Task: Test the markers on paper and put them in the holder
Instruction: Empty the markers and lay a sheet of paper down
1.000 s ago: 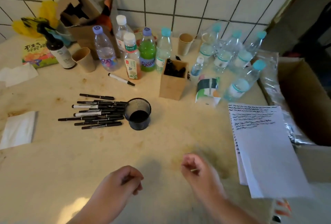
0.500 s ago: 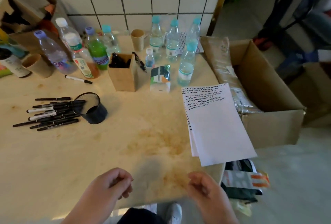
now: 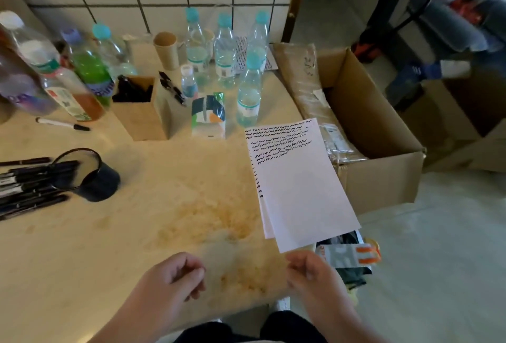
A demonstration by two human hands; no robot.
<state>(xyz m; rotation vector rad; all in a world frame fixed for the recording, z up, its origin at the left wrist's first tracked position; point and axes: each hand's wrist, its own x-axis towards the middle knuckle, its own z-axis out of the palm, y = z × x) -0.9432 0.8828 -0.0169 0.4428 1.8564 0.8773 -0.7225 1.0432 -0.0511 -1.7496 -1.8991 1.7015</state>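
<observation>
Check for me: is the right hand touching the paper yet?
Cannot tell. In the head view the right hand has its fingertips right at the near corner of the paper, but no clear contact or gap shows.

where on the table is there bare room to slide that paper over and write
The widest bare patch is the table middle, bordered by the mesh holder on the left, the wooden box behind, the paper on the right and both hands in front. The back edge is crowded with bottles; loose markers fill the left side.
</observation>
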